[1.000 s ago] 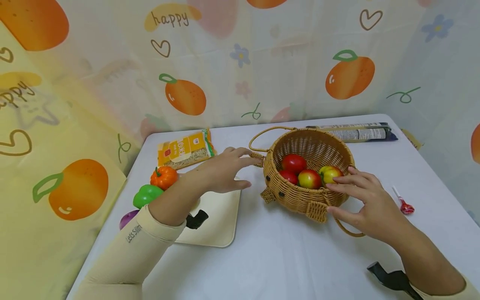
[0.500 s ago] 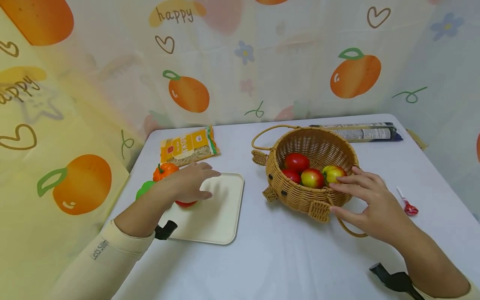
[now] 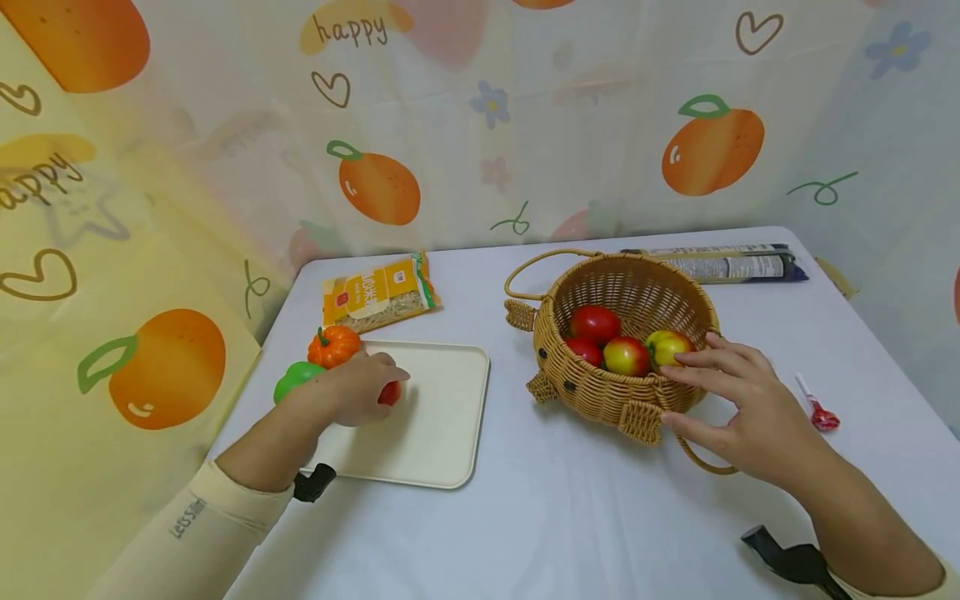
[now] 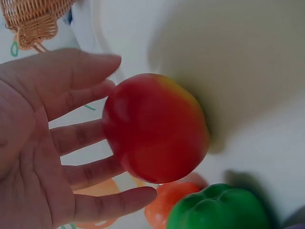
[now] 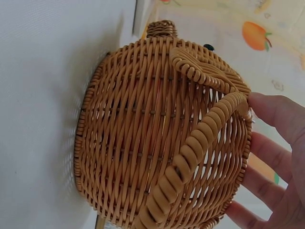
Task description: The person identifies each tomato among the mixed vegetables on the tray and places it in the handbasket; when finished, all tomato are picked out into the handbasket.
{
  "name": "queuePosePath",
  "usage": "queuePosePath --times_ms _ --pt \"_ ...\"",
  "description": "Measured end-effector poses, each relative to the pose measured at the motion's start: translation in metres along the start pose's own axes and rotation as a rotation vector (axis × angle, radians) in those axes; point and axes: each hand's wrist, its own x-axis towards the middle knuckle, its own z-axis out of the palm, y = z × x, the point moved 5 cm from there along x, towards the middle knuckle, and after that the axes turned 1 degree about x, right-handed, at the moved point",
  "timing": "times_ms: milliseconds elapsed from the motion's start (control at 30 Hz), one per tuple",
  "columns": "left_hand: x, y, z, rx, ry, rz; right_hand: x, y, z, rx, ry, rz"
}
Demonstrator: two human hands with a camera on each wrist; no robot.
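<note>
My left hand (image 3: 360, 387) reaches down over the cream tray (image 3: 442, 442), at a red apple-like fruit (image 4: 155, 129) with a yellowish side. In the left wrist view its fingers stretch out straight behind the fruit, and the thumb lies near the fruit's upper edge. Only a bit of that fruit shows in the head view. My right hand (image 3: 738, 408) rests with spread fingers on the near right rim of a wicker basket (image 5: 152, 124), thumb outside. Inside the basket lie several red and red-yellow fruits (image 3: 627, 357).
An orange toy pumpkin (image 3: 333, 346) and a green pepper (image 4: 219, 210) sit at the tray's left side. Behind them lies a yellow grain packet (image 3: 382, 292). A long dark packet (image 3: 720, 263) lies behind the basket, and a red lollipop (image 3: 823, 417) to its right.
My left hand has moved from beside the basket back left and down to the red fruit at the tray. The right hand stays at the basket rim.
</note>
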Motion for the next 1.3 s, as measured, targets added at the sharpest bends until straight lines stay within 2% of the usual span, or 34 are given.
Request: queuePosePath --times_ms 400,633,900,1133,1300 --pt "0.001 -0.006 0.003 0.023 0.043 0.047 0.000 0.000 0.000 0.009 -0.006 0.012" --pt "0.001 -0.003 -0.003 0.032 0.112 0.095 -0.001 0.001 0.000 0.005 -0.003 0.014" --pt "0.003 0.014 -0.016 0.014 0.180 0.145 0.000 0.000 0.000 0.008 0.008 0.002" --pt "0.010 0.032 -0.028 -0.007 0.187 0.161 0.000 0.000 0.000 0.006 0.001 0.008" --pt "0.015 0.050 -0.043 0.009 0.233 0.229 0.000 0.000 0.000 0.008 -0.006 0.019"
